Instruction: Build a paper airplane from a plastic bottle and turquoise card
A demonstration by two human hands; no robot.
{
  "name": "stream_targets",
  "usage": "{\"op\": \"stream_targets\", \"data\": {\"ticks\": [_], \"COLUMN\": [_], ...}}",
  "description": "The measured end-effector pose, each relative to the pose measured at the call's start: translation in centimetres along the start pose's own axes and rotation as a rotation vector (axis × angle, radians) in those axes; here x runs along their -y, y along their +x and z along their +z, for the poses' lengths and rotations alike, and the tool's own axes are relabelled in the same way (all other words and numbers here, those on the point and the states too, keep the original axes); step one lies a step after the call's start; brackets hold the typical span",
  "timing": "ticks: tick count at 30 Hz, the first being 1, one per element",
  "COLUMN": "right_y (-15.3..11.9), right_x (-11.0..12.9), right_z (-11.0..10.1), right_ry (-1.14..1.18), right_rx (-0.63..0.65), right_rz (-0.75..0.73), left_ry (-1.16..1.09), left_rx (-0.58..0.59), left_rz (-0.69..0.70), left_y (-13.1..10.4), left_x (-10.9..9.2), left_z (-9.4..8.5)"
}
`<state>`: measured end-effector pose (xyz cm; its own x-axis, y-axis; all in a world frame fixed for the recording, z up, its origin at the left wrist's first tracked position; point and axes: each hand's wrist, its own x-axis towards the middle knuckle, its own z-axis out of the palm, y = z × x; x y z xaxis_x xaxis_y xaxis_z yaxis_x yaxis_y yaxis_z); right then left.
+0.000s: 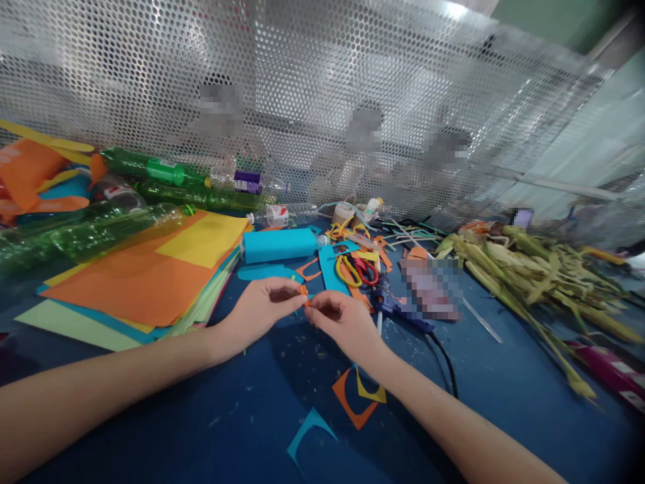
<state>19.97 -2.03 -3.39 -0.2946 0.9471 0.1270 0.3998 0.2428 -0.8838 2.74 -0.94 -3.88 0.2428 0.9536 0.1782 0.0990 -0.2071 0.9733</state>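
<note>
Above the blue tabletop, my left hand (263,308) and my right hand (347,328) meet, fingertips pinched together. Between them is a small orange piece (304,294), perhaps paper; the fingers cover much of it. Both hands are closed on it. Just beyond them lies a plastic bottle wrapped in blue paper (279,245), on its side. Scissors with yellow and red handles (347,271) rest to the right, among paper scraps. A dark blue glue gun (403,309) lies right of my right hand, its black cord running toward me.
Coloured paper sheets (136,275) are stacked at left, with green plastic bottles (111,232) behind. Cut paper frames (355,403) lie in front. Dried corn husks (524,275) spread at right. A perforated metal screen (302,87) stands at the back, with people visible behind it.
</note>
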Motion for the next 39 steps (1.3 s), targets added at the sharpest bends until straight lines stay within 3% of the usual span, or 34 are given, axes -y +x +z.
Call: {"op": "stream_targets", "data": {"ticks": [4,11,23,26,28,31,33,35,39], "right_y": [0.0,0.6,0.8,1.1,1.4,1.4,1.2,1.0,0.9], "right_x": [-0.1,-0.3,-0.1,0.5,0.7,0.2,-0.5,-1.5,-3.1], "right_z": [0.0,-0.3,-0.5,-2.7,-5.4,-10.0,-12.3,-13.7,-13.8], "right_ry": [0.033,0.246,0.136,-0.092,-0.399,-0.823,-1.079,-1.238,-1.294], "right_rx": [-0.006,0.125,0.156,0.158,0.077,-0.006,0.036,0.168,0.313], "right_rz": [-0.005,0.086,0.078,0.034,-0.013,0.045,0.111,0.213,0.288], "left_ry": [-0.029,-0.048,0.005,-0.012,-0.045,-0.097,-0.093,-0.069,-0.041], "left_rx": [-0.011,0.043,0.104,0.129,0.153,0.186,0.189,0.172,0.138], "left_rz": [-0.021,-0.087,-0.112,-0.122,-0.144,-0.165,-0.149,-0.123,-0.116], "left_y": [0.2,0.7,0.9,0.9,0.8,0.7,0.7,0.8,0.9], "left_x": [0.1,0.2,-0.2,-0.3,-0.2,-0.1,0.0,0.0,-0.2], "left_z": [0.0,-0.4,-0.4,-0.3,-0.2,-0.1,-0.2,-0.4,-0.6]}}
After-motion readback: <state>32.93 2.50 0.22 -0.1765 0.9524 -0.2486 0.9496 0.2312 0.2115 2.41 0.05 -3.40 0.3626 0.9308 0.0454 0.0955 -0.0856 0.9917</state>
